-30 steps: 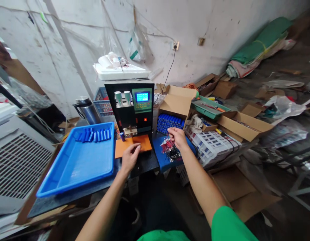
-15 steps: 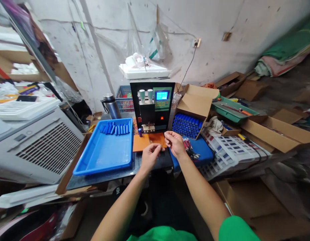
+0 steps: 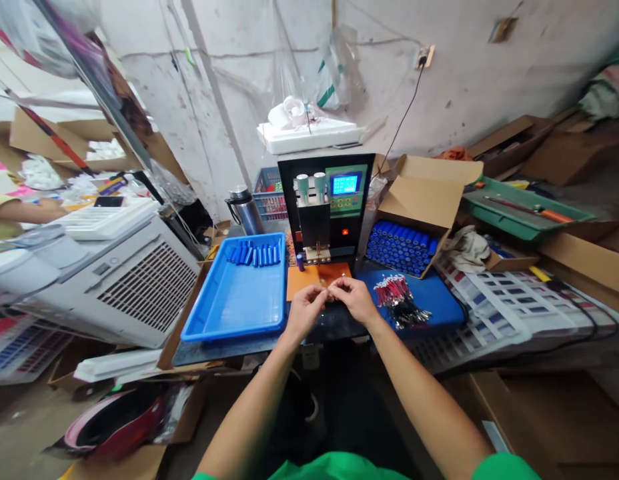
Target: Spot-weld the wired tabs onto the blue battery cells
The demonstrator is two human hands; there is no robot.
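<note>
My left hand [image 3: 307, 308] and my right hand [image 3: 353, 297] meet at the front edge of an orange board [image 3: 298, 285]. Thumb and forefinger of each are pinched, fingertips almost touching; what they hold is too small to make out. Behind them stands a black spot welder [image 3: 309, 223] with a lit display [image 3: 344, 184]. One blue battery cell [image 3: 300, 262] stands upright on the board, left of the welder's electrodes [image 3: 318, 253]. On the blue surface at right lies a bundle of red and black wire leads [image 3: 399, 297].
A blue tray [image 3: 234, 333] at left holds several blue cells. A carton [image 3: 424, 190] packed with blue cells stands at right. A steel flask [image 3: 247, 212] and a blue basket [image 3: 269, 193] are behind. A co-worker's arm [image 3: 29, 211] shows at far left.
My hands have come closer together, fingertips now nearly touching, where a thin strand showed between them before. The camera view has shifted left, and the co-worker's arm has come into view.
</note>
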